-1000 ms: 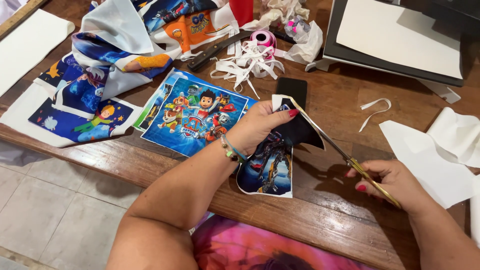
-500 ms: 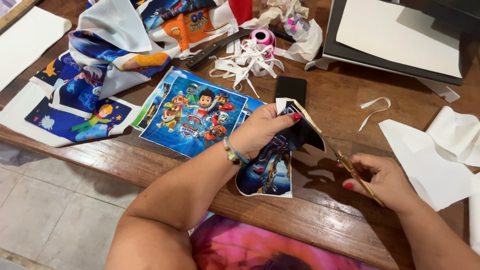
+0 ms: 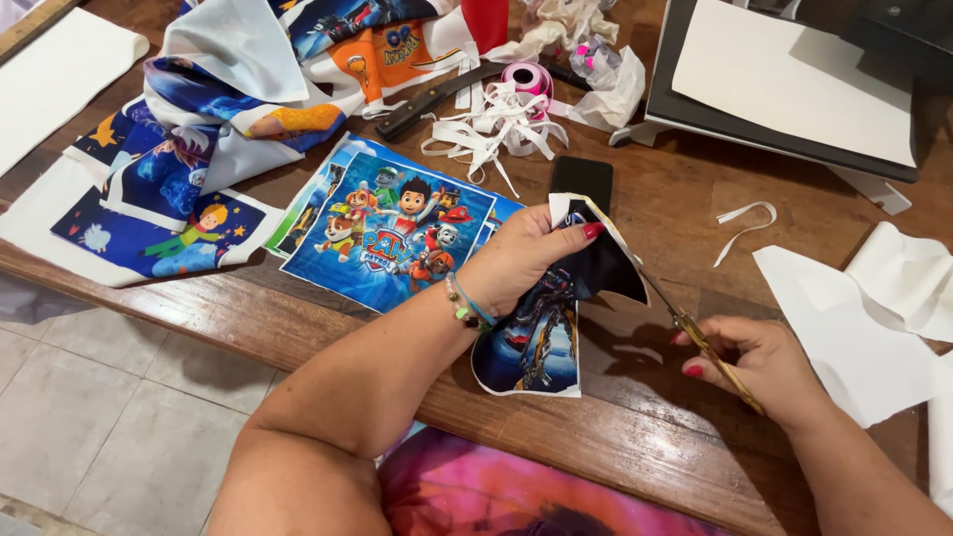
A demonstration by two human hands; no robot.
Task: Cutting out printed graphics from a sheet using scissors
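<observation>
Your left hand (image 3: 521, 260) was pinched shut on the top edge of a dark printed fabric piece (image 3: 541, 333), lifting that edge while the lower part draped over the front of the desk (image 3: 635, 447). The cloth looked light, thin and limp, so it would sag and fold unless held taut; a grip close to the cut line would likely steady it best. Your right hand (image 3: 759, 362) was closed around gold-handled scissors (image 3: 685, 323), blades meeting the fabric's right edge. How far the blades were parted was hard to make out, and your palm hid the finger loops. The print's subject was too crumpled to read clearly.
</observation>
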